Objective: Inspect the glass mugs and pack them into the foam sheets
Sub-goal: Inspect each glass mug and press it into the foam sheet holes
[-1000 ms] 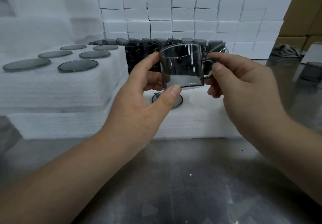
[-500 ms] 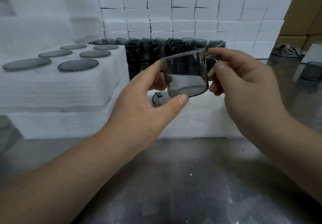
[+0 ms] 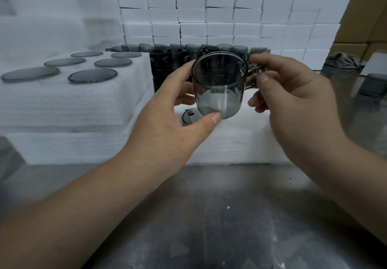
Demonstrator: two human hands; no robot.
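Over the grey tabletop (image 3: 209, 216) our left hand (image 3: 167, 126) curls fingers (image 3: 209, 122) round the smoked glass mug (image 3: 218, 84), right hand (image 3: 293, 101) pinching its handle (image 3: 254, 70) (mouth toward us); slick glass may slip.

That mug (image 3: 218, 84) you've got up is smoky grey glass, see-through and properly glossy, with bright streaks down its wall. The discs (image 3: 92, 75) sunk in the foam sheets (image 3: 73, 105) look like the same dark glass, shiny at the edges. The foam itself is white, matt and a bit fuzzy. Your table (image 3: 209, 216) is dull, scuffed metal with a hazy sheen. Off right you've got matt brown cardboard boxes (image 3: 366, 17) and a crumpled grey cloth (image 3: 341, 59).
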